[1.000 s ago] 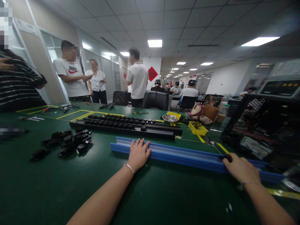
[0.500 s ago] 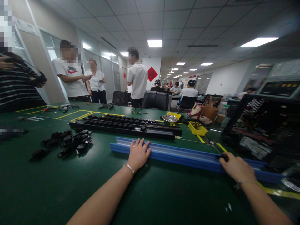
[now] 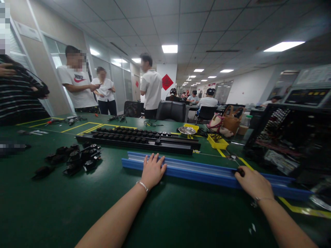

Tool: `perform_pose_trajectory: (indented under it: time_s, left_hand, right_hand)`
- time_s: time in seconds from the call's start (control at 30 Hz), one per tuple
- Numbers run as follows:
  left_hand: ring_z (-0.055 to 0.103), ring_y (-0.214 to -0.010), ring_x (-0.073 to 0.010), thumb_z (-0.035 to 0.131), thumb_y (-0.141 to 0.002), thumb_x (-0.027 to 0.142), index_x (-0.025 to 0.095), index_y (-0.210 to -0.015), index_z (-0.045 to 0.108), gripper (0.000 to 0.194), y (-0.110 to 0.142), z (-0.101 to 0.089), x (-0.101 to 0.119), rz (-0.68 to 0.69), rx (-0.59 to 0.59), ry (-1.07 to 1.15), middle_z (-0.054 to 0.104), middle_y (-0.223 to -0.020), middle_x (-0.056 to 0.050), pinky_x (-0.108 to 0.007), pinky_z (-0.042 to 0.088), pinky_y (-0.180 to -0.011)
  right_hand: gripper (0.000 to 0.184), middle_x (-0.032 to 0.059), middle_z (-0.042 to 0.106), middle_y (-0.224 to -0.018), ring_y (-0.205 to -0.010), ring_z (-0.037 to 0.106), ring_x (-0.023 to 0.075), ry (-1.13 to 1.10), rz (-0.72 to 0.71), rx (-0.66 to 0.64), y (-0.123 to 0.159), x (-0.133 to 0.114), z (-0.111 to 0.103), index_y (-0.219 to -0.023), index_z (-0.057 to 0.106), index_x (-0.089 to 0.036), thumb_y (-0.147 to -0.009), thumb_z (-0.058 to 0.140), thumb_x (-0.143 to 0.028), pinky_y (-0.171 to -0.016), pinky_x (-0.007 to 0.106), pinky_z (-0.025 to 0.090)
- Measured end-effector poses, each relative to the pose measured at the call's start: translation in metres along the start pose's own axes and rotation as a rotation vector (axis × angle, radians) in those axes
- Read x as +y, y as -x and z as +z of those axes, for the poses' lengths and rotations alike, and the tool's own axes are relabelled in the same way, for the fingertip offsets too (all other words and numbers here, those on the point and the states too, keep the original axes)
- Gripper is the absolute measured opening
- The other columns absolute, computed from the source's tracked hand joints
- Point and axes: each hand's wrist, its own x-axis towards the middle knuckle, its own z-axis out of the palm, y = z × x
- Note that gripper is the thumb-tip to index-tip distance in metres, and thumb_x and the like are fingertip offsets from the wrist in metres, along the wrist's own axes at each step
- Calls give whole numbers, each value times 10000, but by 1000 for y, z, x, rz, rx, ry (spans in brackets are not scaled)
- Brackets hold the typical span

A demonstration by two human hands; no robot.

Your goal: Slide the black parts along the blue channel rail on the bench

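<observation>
two hands (image 3: 153, 172) at one blue rail (image 3: 199, 171) (one black part (image 3: 241, 172) pinched).

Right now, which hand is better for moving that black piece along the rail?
Probably the right hand: it holds the black piece at the blue rail. The left hand lies on the rail, away from it.

Blue rail (image 3: 196, 174) long + straight, channel up btwn two low walls, paler strip inside, lying aslant, R end nearer than L. L grip (image 3: 153, 172) spread on it, nr rail's L end, fingers reaching over the channel. Small dark pc (image 3: 241, 171), roundish, at the rail's R half, pinched by R grip (image 3: 256, 184); underside hidden, can't tell if it touches the rail.
</observation>
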Motion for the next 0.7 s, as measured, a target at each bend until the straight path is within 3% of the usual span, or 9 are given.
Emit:
perform_pose_trajectory:
  time_s: [0.7]
  left_hand:
    - [405, -1262, -269, 337, -902, 451, 300, -1249, 542, 431, 0, -3, 2, -11, -25, -1, 520, -1330, -63, -509, 233, -1065]
  right_hand:
    - [516, 163, 612, -991, -926, 583, 301, -38, 6, -6, 4, -12, 2, -1161, 569, -186, -801, 325, -465, -806, 423, 447]
